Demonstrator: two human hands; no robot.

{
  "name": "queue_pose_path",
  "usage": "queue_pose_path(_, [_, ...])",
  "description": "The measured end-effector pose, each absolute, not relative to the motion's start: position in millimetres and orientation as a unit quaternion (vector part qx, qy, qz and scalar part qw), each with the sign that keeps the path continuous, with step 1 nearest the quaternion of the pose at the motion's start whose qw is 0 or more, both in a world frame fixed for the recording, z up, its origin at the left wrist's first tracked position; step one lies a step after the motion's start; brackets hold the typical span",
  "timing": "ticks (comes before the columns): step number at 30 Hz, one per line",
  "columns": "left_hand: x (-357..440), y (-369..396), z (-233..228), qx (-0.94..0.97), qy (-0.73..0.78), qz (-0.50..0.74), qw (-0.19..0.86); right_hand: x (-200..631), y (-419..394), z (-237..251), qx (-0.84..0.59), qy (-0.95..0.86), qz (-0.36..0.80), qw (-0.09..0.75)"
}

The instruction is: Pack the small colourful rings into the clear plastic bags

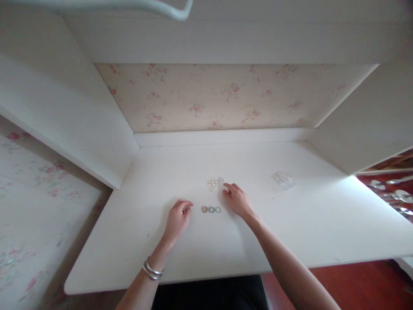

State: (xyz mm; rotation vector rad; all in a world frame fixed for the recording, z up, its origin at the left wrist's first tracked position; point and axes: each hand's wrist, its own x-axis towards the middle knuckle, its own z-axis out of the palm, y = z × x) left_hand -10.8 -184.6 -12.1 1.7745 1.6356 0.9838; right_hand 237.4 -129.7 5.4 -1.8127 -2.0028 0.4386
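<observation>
Both hands are being rested on the white surface (pixel 290 224), set apart from each other with a short row of rings (pixel 211 209) lying between them. The left hand (pixel 178 218) is being held loosely curled, fingers bent inward toward the thumb, with nothing seen to be gripped in it; a silver bangle (pixel 152 270) is being worn on its wrist. The right hand (pixel 237 199) is being laid flat, palm down, fingers stretched toward a small heap of thin rings (pixel 214 182) lying just beyond its fingertips; whether they are being touched cannot be told. Nothing is being clasped by this hand either. The row holds three rings side by side, darker than those of the heap, near the left hand's knuckles but clear of them. A small clear packet (pixel 284 179) is being left well to the right of the heap, toward the back of the surface. Floral wallpaper (pixel 222 97) is being shown behind the surface, under a white shelf (pixel 226 41)
</observation>
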Motion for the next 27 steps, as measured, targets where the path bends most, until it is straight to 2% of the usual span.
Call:
queue_pose_path(4, [-13, -186, -10, 0.651, 0.602, 0.374, 0.27, 230, -107, 4, -0.658, -0.729, 0.118, 0.149])
queue_pose_path(9, [-14, -188, -8, 0.656, 0.596, 0.379, 0.266, 228, -103, 0, -0.651, -0.738, 0.108, 0.138])
queue_pose_path(13, [-14, -188, -8, 0.662, 0.591, 0.375, 0.267, 231, -113, -4, -0.637, -0.749, 0.107, 0.149])
queue_pose_path(20, [-12, -188, -12, 0.666, 0.592, 0.368, 0.267, 239, -130, -11, -0.631, -0.734, 0.129, 0.215])
queue_pose_path(27, [-12, -189, -10, 0.668, 0.594, 0.369, 0.256, 237, -125, -6, -0.613, -0.75, 0.138, 0.205])
